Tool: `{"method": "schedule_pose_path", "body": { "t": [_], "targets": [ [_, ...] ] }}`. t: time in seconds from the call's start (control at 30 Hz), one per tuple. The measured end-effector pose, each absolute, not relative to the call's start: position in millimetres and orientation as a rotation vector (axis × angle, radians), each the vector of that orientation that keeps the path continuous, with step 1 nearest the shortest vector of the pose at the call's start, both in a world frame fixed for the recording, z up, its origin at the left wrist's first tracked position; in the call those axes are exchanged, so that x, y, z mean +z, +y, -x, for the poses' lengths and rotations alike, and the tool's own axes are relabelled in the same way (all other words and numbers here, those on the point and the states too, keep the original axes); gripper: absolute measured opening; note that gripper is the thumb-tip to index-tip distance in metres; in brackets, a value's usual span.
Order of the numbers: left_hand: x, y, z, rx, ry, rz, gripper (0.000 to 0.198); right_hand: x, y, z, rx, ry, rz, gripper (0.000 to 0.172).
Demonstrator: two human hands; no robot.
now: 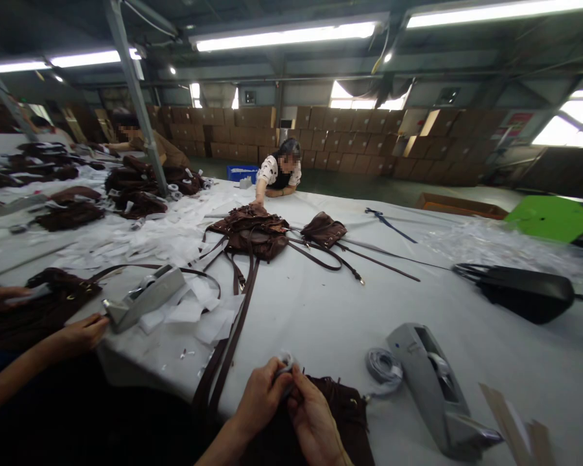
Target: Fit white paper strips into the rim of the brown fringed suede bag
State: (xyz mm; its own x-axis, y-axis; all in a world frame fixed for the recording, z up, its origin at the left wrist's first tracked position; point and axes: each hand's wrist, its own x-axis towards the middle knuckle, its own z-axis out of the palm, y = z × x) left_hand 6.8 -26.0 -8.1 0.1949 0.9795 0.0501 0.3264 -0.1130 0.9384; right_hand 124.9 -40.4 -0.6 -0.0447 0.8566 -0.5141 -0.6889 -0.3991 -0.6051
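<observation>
At the table's near edge my left hand [260,398] and my right hand [313,414] meet, fingers pinched together on a small grey wrapped coil [286,360]. The fingers hide most of it. Under and behind my hands lies a dark brown bag [342,404] with fringe-like laces and a small metal ring at its corner. Just right of the bag rests a rolled strap wrapped in grey [383,366]. Beside that roll stands a grey tape dispenser [432,388]. Long brown straps [236,343] run over the table edge left of my hands.
A co-worker's hands [85,331] work at the left near another tape dispenser [150,294] and white paper slips [214,317]. Across the table, a person [279,171] reaches to stacked brown bags [252,230]. A black bag [519,291] and brown strips [508,421] lie at right.
</observation>
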Motion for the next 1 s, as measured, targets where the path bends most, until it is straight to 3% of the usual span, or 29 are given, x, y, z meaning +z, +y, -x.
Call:
{"method": "schedule_pose_path", "body": {
  "t": [0.23,0.47,0.67,0.9,1.0],
  "targets": [
    [-8.4,-31.4,-17.9,1.000,1.418,-1.439,0.019,-6.4,-36.5,-128.2,1.688,-0.132,1.025,0.042],
    [-25.0,-44.1,8.5,1.058,1.164,-1.288,0.046,-7.2,-33.2,-129.8,1.658,-0.191,1.014,0.045],
    [-48.9,-57.6,28.9,1.059,1.082,-1.111,0.054,-2.5,-33.4,-125.3,1.647,-0.229,1.014,0.044],
    [-1.8,-51.6,28.5,1.175,1.552,-1.511,0.042,4.9,-36.3,-125.5,1.664,-0.331,0.986,0.040],
    [17.6,-48.8,12.0,1.076,1.544,-1.771,0.040,9.0,-38.7,-123.3,1.657,-0.381,0.952,0.040]
  ]
}}
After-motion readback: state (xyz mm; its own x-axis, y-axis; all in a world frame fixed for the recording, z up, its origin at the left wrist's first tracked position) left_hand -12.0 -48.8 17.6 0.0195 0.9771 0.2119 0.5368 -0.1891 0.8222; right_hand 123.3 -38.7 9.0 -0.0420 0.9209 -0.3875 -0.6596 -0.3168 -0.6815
